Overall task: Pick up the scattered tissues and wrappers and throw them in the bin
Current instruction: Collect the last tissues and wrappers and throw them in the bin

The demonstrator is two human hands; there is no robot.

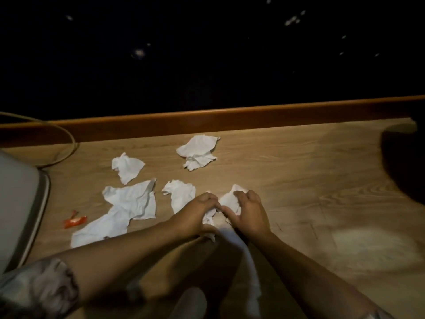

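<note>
Several crumpled white tissues lie on the wooden floor. My right hand point(249, 211) curls over a tissue point(230, 201) near the middle. My left hand point(197, 212) pinches a tissue piece point(209, 216) right beside it. Other tissues lie at the far centre point(197, 151), left of centre point(127, 168), beside my left hand point(181, 194), and a large one lies at the left point(128, 208). A red wrapper point(74, 221) lies further left. A pale bin point(16, 203) stands at the left edge.
A wooden skirting board point(230, 116) runs across the back below a dark wall. A cable point(66, 139) loops on the floor behind the bin. A dark shape point(404, 162) sits at the right edge. My legs are below my arms.
</note>
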